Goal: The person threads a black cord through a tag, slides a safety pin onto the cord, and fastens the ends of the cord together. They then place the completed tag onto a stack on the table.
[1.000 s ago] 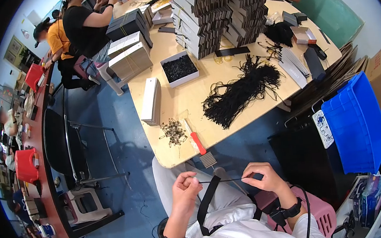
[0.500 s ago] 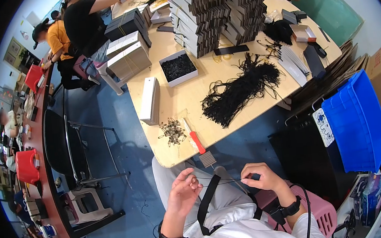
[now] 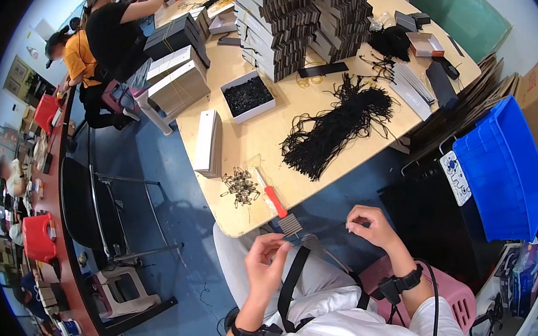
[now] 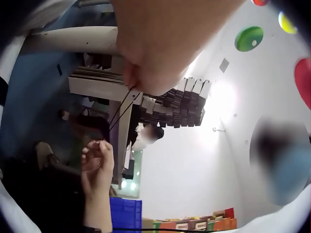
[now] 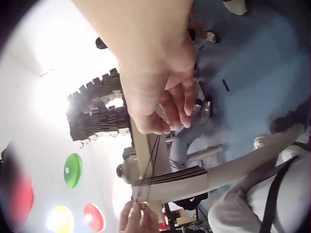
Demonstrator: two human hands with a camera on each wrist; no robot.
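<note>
In the head view my left hand point(image 3: 265, 267) is held over my lap, thumb and fingers pinched together. My right hand point(image 3: 373, 229) is a little farther right and forward, its thumb and index fingertips meeting. Between them a thin black cord point(image 5: 154, 153) runs as two strands in the right wrist view, from the right fingertips down to the left hand point(image 5: 139, 218). The left wrist view shows the same doubled cord point(image 4: 121, 109) leaving the left fingertips toward the right hand point(image 4: 98, 162).
Ahead is a wooden table point(image 3: 248, 157) bearing a heap of black cords point(image 3: 339, 125), a pile of small metal pins point(image 3: 240, 187), a red-handled tool point(image 3: 275, 201), a white box point(image 3: 260, 112) of small black pieces and tall stacks of boards point(image 3: 275, 31). A blue bin point(image 3: 502, 171) stands right.
My right hand has moved forward and slightly right, away from my lap. The cord, stretched between the hands before, barely shows now in the head view.
</note>
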